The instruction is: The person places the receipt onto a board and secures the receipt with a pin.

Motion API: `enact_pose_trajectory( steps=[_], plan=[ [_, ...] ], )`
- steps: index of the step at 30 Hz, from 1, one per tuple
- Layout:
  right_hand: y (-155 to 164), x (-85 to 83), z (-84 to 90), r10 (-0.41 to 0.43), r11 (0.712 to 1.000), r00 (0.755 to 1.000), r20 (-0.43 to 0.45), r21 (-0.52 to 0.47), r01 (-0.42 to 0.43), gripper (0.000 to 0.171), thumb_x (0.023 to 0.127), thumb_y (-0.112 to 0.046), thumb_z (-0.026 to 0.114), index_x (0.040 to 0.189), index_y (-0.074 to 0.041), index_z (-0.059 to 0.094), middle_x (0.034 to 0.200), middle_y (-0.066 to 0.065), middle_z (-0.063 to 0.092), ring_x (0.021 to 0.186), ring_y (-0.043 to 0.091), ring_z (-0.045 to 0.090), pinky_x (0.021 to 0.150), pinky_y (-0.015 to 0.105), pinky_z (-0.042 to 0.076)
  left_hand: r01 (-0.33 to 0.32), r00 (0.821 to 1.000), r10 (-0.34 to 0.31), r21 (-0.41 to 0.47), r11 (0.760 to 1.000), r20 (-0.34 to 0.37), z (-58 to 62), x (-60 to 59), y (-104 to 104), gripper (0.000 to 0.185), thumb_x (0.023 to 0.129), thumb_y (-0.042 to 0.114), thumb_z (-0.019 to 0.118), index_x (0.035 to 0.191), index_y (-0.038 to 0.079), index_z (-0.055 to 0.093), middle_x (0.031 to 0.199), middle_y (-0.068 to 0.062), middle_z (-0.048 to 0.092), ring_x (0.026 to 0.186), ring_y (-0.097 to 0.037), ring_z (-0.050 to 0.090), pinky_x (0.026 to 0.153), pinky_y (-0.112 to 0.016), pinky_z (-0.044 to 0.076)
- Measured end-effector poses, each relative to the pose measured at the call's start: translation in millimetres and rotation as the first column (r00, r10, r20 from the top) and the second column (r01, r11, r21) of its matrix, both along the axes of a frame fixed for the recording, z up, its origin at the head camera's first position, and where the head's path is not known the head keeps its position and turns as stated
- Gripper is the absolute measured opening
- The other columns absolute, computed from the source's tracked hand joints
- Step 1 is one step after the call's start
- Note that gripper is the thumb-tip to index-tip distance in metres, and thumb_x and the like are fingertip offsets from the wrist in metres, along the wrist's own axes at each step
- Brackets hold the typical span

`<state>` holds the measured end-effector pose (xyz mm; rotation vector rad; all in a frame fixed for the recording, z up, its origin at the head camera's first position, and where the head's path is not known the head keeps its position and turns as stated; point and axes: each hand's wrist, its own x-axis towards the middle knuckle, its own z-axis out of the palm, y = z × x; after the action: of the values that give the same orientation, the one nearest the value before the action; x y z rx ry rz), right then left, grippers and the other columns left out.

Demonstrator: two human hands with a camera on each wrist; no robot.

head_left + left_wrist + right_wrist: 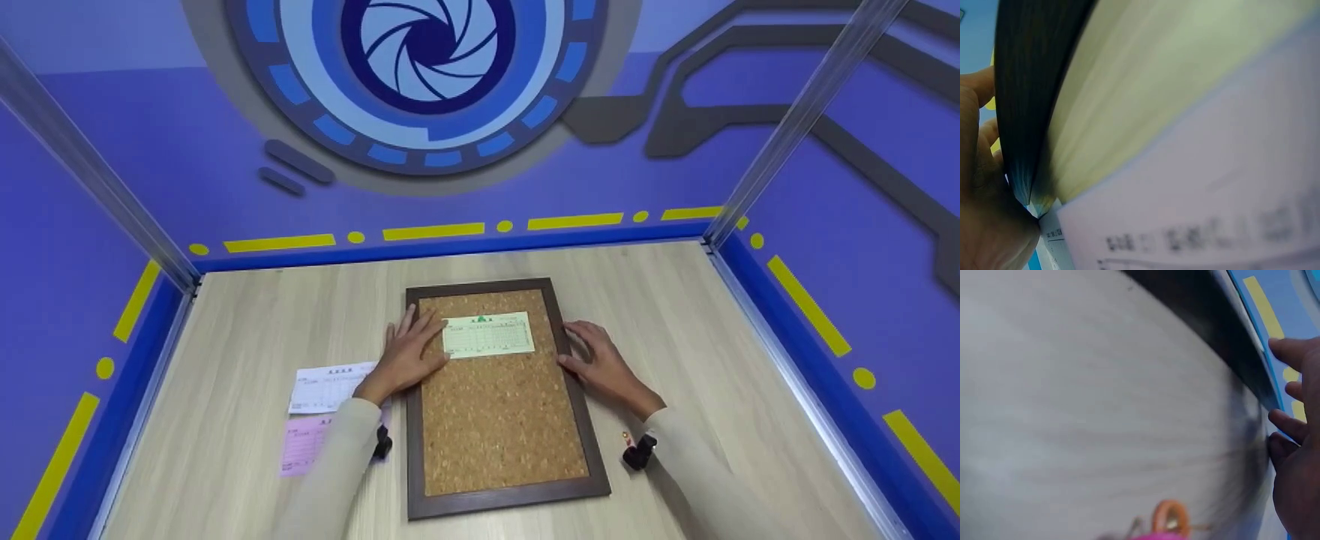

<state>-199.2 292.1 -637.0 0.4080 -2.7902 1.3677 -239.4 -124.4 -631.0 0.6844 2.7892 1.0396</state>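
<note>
A cork board (pixel 502 420) in a dark brown frame lies on the table, with a pale green printed slip (pixel 487 335) flat on its upper part. My left hand (pixel 406 354) rests over the frame's left side, its thumb and a fingertip at the slip's left edge. At the right side of the frame, the thumb and fingertips of my right hand (pixel 600 365) touch the dark edge. Both wrist views show the fingers against the frame's outer side. White (pixel 322 388) and pink (pixel 301 448) printed slips lie left of the board, partly hidden by my left arm.
Beside my right wrist lies a small orange ring-shaped item (pixel 1171 517) with something pink, blurred in the right wrist view. The light wooden table (pixel 247 322) is enclosed by blue-purple panels (pixel 420 210) at the back and both sides.
</note>
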Motion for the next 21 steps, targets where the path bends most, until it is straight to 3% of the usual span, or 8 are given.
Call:
enact_pose_trajectory(
  steps=[8,16,21],
  plan=[
    [5.1,1.9,-1.8,0.078,0.994,0.997,-0.005,0.075,-0.078,0.076,0.102,-0.034,0.079,0.166,-0.009,0.048,0.17,0.02,0.042,0.162,0.043,0.027,0.129,0.069,0.023,0.007,1.0,-0.007,-0.053,0.999,0.001,2.7,-0.2,-0.5,0.071,0.104,0.047,0.067,0.165,0.015,0.052,0.18,-0.014,0.03,0.17,-0.044,0.002,0.128,-0.078,0.0],
    [8.3,1.9,-0.9,0.139,0.98,0.99,-0.018,0.144,-0.135,0.072,0.105,-0.036,0.072,0.167,-0.008,0.046,0.173,0.022,0.038,0.164,0.047,0.02,0.128,0.075,0.017,0.018,1.0,-0.018,0.011,1.0,0.02,2.3,-1.5,-2.5,0.073,0.101,0.04,0.073,0.164,0.01,0.052,0.178,-0.019,0.032,0.169,-0.047,0.005,0.127,-0.08,0.0],
    [9.5,2.1,-1.8,0.154,0.977,0.987,-0.04,0.156,-0.146,0.072,0.105,-0.037,0.068,0.167,-0.009,0.046,0.174,0.023,0.038,0.163,0.049,0.021,0.127,0.077,0.015,0.02,0.999,-0.021,0.039,0.999,0.043,11.7,0.4,-5.8,0.072,0.103,0.036,0.074,0.164,0.008,0.05,0.178,-0.022,0.032,0.169,-0.046,0.008,0.128,-0.078,0.003]
  ],
)
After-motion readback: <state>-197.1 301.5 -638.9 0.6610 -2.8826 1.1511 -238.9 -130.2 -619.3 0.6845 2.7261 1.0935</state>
